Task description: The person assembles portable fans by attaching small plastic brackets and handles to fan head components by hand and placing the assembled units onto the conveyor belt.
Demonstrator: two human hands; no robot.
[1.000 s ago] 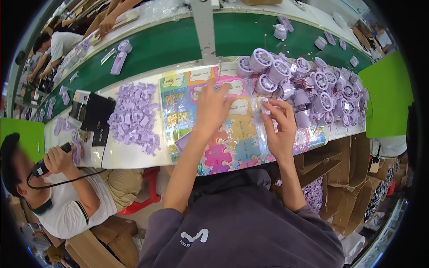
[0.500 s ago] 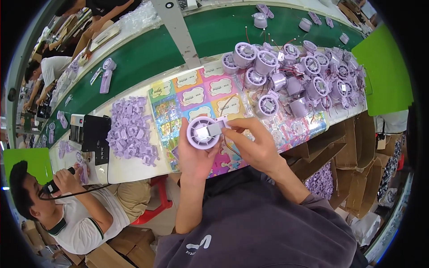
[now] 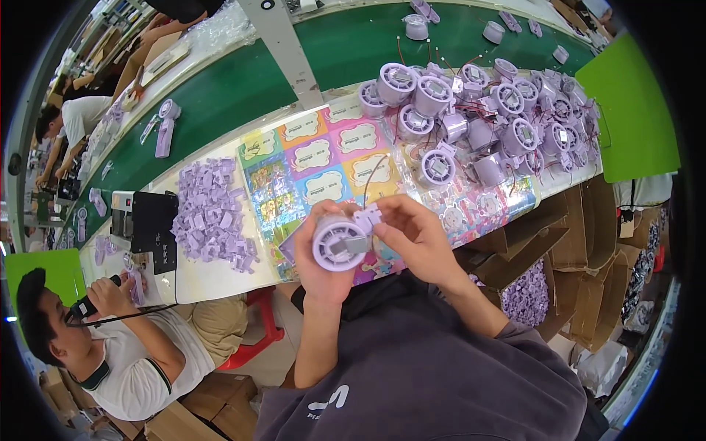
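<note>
In my left hand [image 3: 322, 275] is a round lavender fan head [image 3: 340, 244], its slotted face with a grey square centre turned up toward me. The fingers wrap round its side. At the fan head's upper right sits a small lavender plastic bracket [image 3: 367, 216], which the thumb and fingertips of my right hand [image 3: 418, 242] pinch. A thin wire [image 3: 376, 176] rises from beside the bracket. Whether the bracket is fixed to the fan head cannot be made out. Both hands are above the table's near edge, over colourful printed sheets [image 3: 323, 158].
Many fan heads with red wires [image 3: 515, 136] are heaped at the right. A pile of small lavender parts [image 3: 209, 213] lies left, beside a black device [image 3: 156, 231]. Beyond runs a green conveyor [image 3: 220, 95] with a metal post [image 3: 283, 55]. A co-worker [image 3: 132, 345] sits at left; cardboard boxes [image 3: 581, 272] stand right.
The fan head has tilted and come slightly lower in my left hand. My right hand's fingers have shifted round the bracket, which now shows more fully.
</note>
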